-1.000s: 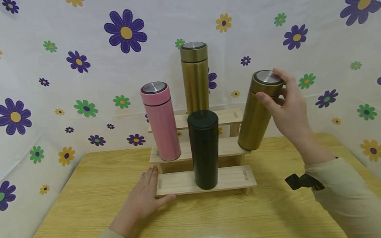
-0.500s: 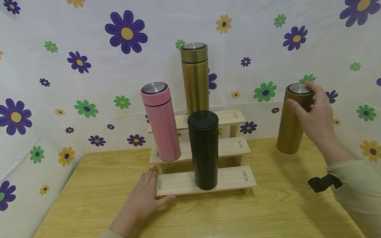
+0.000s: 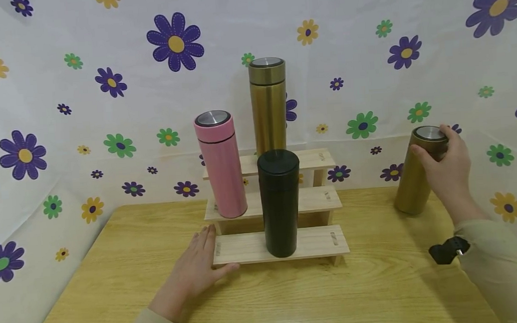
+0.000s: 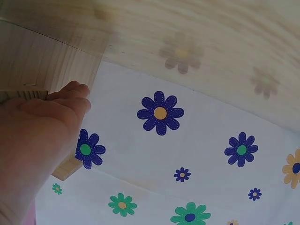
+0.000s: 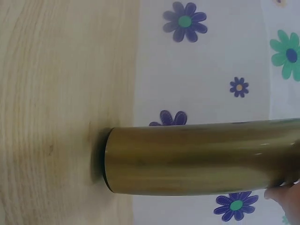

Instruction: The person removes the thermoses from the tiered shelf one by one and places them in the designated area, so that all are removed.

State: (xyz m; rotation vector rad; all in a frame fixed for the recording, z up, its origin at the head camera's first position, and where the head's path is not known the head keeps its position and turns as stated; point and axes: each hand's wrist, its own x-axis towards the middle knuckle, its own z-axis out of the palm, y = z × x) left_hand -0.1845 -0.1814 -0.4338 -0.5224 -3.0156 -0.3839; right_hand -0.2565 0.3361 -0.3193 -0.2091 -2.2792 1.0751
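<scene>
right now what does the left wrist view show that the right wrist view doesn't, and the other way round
Only the left wrist view: the left hand at the wooden stand, plus a pink sliver in the lower left corner.

Only the right wrist view: the gold bottle, with a bit of the right hand gripping it at the picture's edge.

Both: the flowered cloth and the wooden table.

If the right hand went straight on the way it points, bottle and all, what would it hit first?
Probably the flower-patterned cloth behind the table. Nothing else shows between it and the right hand gripping its gold bottle, though the depth of that gap is hard to judge.
</scene>
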